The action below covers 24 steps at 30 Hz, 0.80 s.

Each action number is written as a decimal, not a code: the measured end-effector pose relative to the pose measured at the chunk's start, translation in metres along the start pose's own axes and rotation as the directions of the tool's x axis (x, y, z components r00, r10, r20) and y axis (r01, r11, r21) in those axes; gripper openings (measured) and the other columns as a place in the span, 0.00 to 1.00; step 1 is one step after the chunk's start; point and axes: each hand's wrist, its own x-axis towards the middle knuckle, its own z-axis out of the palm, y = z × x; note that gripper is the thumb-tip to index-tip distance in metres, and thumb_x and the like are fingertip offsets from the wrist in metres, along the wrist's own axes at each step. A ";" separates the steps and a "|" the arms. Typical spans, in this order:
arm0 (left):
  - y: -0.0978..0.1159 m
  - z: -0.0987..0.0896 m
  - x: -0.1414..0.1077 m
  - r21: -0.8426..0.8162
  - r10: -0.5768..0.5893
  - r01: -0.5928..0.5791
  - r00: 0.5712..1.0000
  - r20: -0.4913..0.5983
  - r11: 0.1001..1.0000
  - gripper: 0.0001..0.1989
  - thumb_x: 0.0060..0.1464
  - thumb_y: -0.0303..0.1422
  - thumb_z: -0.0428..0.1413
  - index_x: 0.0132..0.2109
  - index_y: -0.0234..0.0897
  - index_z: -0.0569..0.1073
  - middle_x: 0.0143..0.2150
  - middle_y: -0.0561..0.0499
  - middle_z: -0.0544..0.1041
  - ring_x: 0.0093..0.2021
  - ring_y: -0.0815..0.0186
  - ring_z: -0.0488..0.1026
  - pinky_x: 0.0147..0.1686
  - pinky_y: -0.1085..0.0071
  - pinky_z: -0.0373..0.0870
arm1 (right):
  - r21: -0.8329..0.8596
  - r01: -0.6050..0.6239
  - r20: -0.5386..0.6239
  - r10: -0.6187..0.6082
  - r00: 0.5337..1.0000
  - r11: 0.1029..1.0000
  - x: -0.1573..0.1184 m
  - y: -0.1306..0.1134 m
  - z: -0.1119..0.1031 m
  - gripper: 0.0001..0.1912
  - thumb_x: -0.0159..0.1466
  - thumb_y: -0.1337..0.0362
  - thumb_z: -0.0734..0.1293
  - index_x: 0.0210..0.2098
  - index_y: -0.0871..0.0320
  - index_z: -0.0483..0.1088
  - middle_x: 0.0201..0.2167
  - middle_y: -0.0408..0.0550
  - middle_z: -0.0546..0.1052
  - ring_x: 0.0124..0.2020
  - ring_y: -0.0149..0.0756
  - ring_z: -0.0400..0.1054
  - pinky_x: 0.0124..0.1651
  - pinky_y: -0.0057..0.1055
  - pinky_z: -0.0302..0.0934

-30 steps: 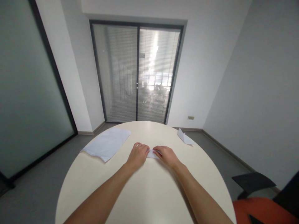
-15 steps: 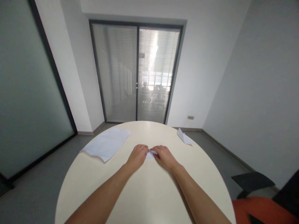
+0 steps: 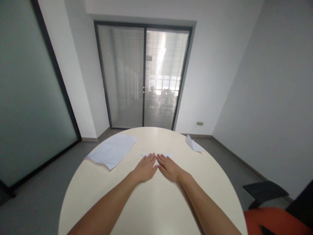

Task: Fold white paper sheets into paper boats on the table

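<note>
Pressing flat: left hand (image 3: 144,168) and right hand (image 3: 170,168) open, thumbs meeting or nearly so, over folded white paper (image 3: 156,162) on round cream table (image 3: 156,202) | Risk: uneven pressure could skew a fold; smooth top may let it slip | Paper thin, matte, left end pointed; larger sheet (image 3: 113,148) leftward, near edge wavy.

One head view from above and behind the left hand (image 3: 144,168) and right hand (image 3: 170,168); it faces forward and down; close over the forearms (image 3: 113,201), reaching the glazed partition (image 3: 127,78) well beyond the hands.
</note>
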 end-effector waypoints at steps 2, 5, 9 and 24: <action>-0.002 0.002 0.001 -0.003 -0.032 0.032 0.998 0.050 0.999 0.33 0.67 0.48 0.38 0.70 0.31 0.56 0.72 0.36 0.52 0.72 0.51 0.48 0.67 0.52 0.46 | -0.012 -0.082 0.065 0.083 0.994 0.997 0.000 0.000 0.001 0.33 0.72 0.50 0.50 0.72 0.59 0.47 0.72 0.56 0.48 0.72 0.49 0.40 0.70 0.53 0.39; -0.003 0.001 0.002 -0.005 -0.053 0.053 0.995 0.080 0.999 0.34 0.67 0.50 0.36 0.70 0.31 0.56 0.72 0.36 0.51 0.72 0.50 0.47 0.67 0.52 0.46 | -0.031 -0.157 0.094 0.159 0.983 0.987 0.000 0.001 -0.001 0.35 0.72 0.47 0.49 0.72 0.59 0.44 0.72 0.55 0.45 0.73 0.48 0.37 0.71 0.53 0.36; -0.003 0.003 0.003 0.010 -0.071 0.071 0.997 0.039 0.997 0.33 0.67 0.48 0.37 0.68 0.29 0.58 0.71 0.34 0.55 0.71 0.49 0.51 0.66 0.51 0.49 | -0.051 -0.260 0.063 0.263 0.963 0.964 -0.002 0.001 -0.005 0.38 0.70 0.42 0.49 0.71 0.58 0.48 0.72 0.56 0.46 0.73 0.50 0.38 0.70 0.55 0.37; -0.003 0.004 -0.002 0.036 -0.128 0.129 0.991 -0.034 0.991 0.30 0.66 0.50 0.41 0.68 0.42 0.60 0.71 0.38 0.55 0.71 0.43 0.48 0.65 0.42 0.46 | -0.161 -0.151 -0.222 0.114 0.968 0.975 -0.004 0.011 -0.017 0.19 0.70 0.57 0.59 0.53 0.53 0.75 0.53 0.52 0.76 0.54 0.44 0.68 0.57 0.39 0.59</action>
